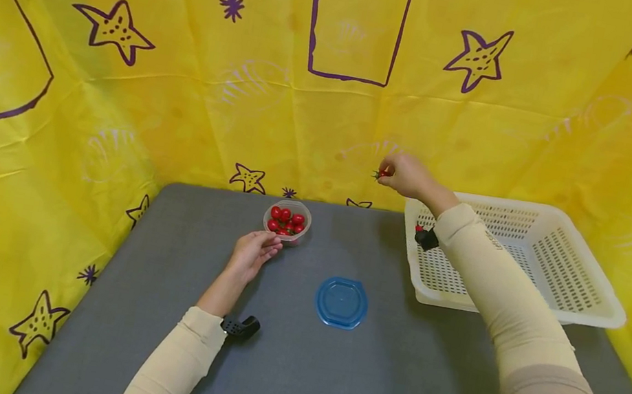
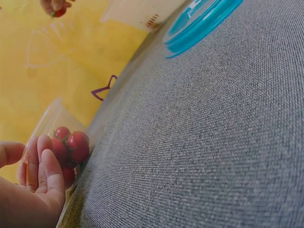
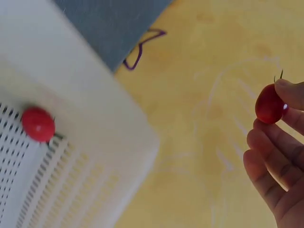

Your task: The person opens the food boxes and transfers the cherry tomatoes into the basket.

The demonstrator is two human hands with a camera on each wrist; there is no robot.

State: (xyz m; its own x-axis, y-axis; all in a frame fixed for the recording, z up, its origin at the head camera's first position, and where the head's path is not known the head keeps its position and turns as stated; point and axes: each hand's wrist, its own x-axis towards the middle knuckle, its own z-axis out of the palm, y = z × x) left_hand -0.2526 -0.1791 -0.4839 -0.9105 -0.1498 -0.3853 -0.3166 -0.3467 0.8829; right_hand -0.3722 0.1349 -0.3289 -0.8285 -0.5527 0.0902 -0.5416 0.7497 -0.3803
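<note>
In the head view my right hand [image 1: 410, 176] is raised near the yellow backdrop, left of the basket's far corner. Its thumb and fingers pinch a red cherry tomato [image 3: 270, 104] with a bit of green stem. My left hand [image 1: 253, 255] is at the near rim of a small clear container [image 1: 300, 235]. Several red cherry tomatoes [image 2: 71, 145] fill that container; in the left wrist view the left fingers [image 2: 52, 171], relaxed and fairly straight, overlap its side. Another cherry tomato [image 3: 38, 124] lies inside the white perforated basket [image 1: 594, 299].
A blue lid [image 1: 341, 303] lies flat on the grey table [image 1: 286, 373], between the left hand and the basket. Yellow printed cloth [image 1: 187, 64] rises along the table's back and sides. The right forearm [image 1: 499, 304] crosses above the basket.
</note>
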